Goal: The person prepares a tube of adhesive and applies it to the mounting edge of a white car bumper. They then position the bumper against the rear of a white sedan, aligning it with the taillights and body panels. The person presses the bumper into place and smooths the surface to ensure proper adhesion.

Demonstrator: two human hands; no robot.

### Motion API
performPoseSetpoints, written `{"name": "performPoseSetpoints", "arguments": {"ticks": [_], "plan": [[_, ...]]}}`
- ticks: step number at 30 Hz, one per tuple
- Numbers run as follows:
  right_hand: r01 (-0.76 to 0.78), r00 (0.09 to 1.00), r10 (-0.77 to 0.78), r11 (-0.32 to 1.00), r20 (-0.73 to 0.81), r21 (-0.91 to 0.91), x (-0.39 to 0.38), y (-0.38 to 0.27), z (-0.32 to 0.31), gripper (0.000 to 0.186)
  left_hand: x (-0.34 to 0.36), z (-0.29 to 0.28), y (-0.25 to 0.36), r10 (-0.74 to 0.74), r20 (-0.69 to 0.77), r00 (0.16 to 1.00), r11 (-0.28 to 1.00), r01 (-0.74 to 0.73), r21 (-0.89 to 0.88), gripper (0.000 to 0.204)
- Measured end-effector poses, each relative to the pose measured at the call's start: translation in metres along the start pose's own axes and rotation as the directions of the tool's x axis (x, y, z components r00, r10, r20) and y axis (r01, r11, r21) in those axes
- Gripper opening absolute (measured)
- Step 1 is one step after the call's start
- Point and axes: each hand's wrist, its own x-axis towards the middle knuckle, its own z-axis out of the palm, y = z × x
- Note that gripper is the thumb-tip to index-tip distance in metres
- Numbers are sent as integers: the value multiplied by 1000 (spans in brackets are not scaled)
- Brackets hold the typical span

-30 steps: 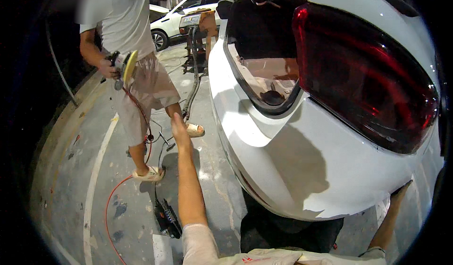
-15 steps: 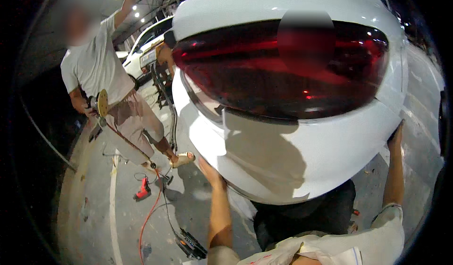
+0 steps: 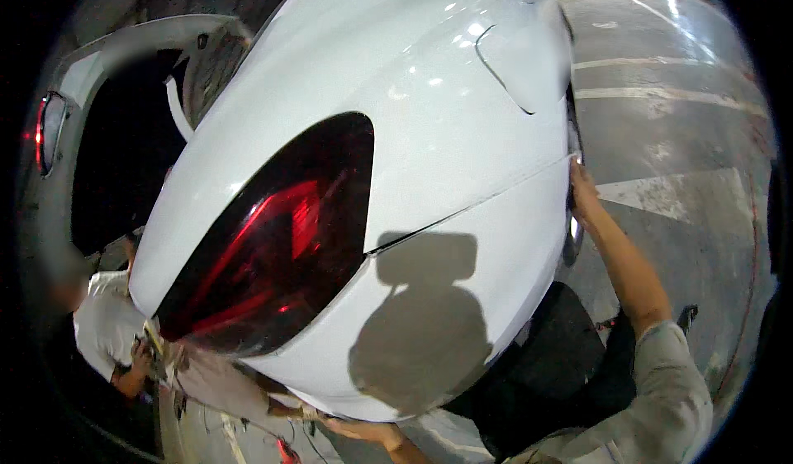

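Observation:
A white rear bumper [image 3: 438, 299] fills the lower middle, below the dark red tail light [image 3: 281, 241] of a white car. A dark gap shows along the seam between bumper and rear fender [image 3: 462, 150], widest near the light. My right hand [image 3: 582, 187] grips the bumper's side end at the wheel arch, its fingertips partly hidden behind the edge. At the bottom, my left hand [image 3: 359, 431] supports the bumper's lower edge from beneath, its fingers partly covered. The shadow of a head and headgear falls on the bumper.
Another person [image 3: 107, 324] stands at the lower left beside the car, one hand near a tool. A red power tool [image 3: 287, 452] lies on the floor there. The car's raised trunk lid [image 3: 149, 30] is at far left; a grey floor with white lines [image 3: 669, 92] spreads right.
My view has swung right to the car's rear corner, so the fender and seam now show. Both hands stay on the bumper. The other person appears lower and farther left.

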Motion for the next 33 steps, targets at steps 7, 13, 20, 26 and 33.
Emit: {"name": "performPoseSetpoints", "arguments": {"ticks": [7,13,20,26,33], "plan": [[36,995,-23,990,93,-139,23,29,-37,74,-86,118,101,433,464,773,538,-635,555,86],[30,996,5,918,87,-397,14,52,-31,70,-101,173,117,628,523,577,37,-693,720,71],[162,882,-227,969,412,187,45,56,-31,56,-85,219,146,635,569,522,1,-737,676,74],[735,674,-226,300,703,-608,73,190,-105,58,-73,221,141,649,561,514,-5,-734,679,80],[-119,806,105,993,583,-15,27,66,-21,51,-67,219,143,666,527,528,63,-744,665,90]]}}
